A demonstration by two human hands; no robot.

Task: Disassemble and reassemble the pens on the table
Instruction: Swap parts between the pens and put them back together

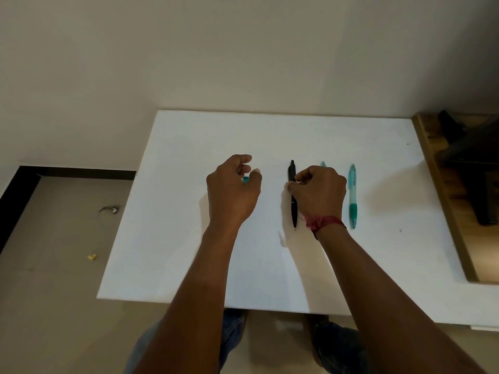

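Observation:
On the white table (270,265) lies a black pen (293,195), pointing toward me. My right hand (320,191) rests over its middle, thumb and fingertips touching the barrel. A teal pen (352,197) lies apart to the right of that hand. The tip of another teal pen (323,164) shows above my right knuckles; the rest is hidden. My left hand (233,187) hovers to the left with fingers curled around a small teal piece (245,179), mostly hidden.
A wall stands right behind the table's far edge. A wooden surface (442,201) with a dark object borders the table on the right. The floor to the left has small bits of litter (91,256).

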